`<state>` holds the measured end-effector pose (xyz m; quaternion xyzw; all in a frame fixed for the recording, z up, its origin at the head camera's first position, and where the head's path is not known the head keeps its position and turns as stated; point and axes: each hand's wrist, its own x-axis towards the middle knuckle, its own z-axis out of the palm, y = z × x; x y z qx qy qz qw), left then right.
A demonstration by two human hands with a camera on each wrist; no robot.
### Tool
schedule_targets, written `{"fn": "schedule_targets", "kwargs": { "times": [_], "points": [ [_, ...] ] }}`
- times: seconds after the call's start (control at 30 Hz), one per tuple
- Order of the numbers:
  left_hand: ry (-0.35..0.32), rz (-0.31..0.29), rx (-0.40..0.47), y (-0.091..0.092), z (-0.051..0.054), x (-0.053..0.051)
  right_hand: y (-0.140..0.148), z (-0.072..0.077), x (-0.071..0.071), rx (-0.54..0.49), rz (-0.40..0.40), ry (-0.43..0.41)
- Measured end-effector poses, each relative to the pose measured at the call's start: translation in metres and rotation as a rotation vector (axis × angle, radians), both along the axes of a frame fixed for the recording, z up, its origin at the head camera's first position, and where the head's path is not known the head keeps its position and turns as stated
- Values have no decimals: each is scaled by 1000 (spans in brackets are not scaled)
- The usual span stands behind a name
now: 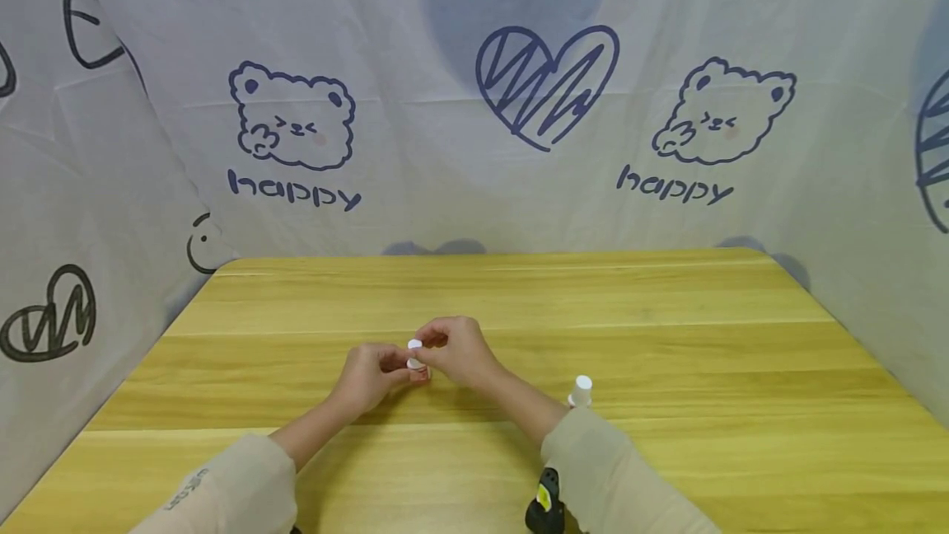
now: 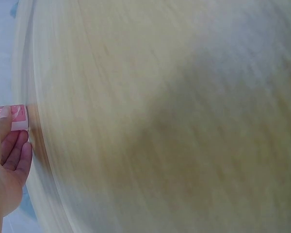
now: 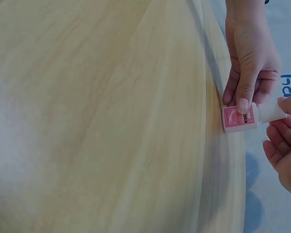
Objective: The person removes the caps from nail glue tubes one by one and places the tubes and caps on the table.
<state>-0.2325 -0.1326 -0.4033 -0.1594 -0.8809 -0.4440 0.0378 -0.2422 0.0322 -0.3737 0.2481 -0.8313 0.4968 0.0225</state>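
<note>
A small white bottle (image 3: 240, 118) with a pink label stands on the table, near the middle in the head view. My left hand (image 1: 368, 377) grips its body, thumb across the label in the right wrist view. The bottle's white cap (image 3: 272, 112) is at its neck, pinched between the thumb and fingers of my right hand (image 1: 461, 353). Whether the cap is still threaded on the neck, I cannot tell. In the left wrist view, the label (image 2: 19, 114) shows beside the left thumb, while the cap is hidden.
A second white-capped container (image 1: 582, 390) stands to the right, partly hidden by the right forearm. Below that sleeve is a black object (image 1: 546, 503) with a yellow mark. The wooden table (image 1: 667, 336) reaches back to a printed white curtain (image 1: 415, 130), which also hangs at both sides.
</note>
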Motion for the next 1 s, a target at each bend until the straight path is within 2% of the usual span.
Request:
{"fn": "schedule_targets", "kwargs": {
  "times": [0.27,0.57,0.77,1.0],
  "points": [
    [2,-1,6,0,-1,0,2,1,-3,44,33,-11],
    [29,-42,17,-2,-2,-1,3,5,-4,73,69,-41],
    [29,-43,22,-2,-2,-1,4,7,-5,87,88,-27],
    [33,-43,20,-2,-2,-1,0,0,-4,47,12,42]
  ]
}}
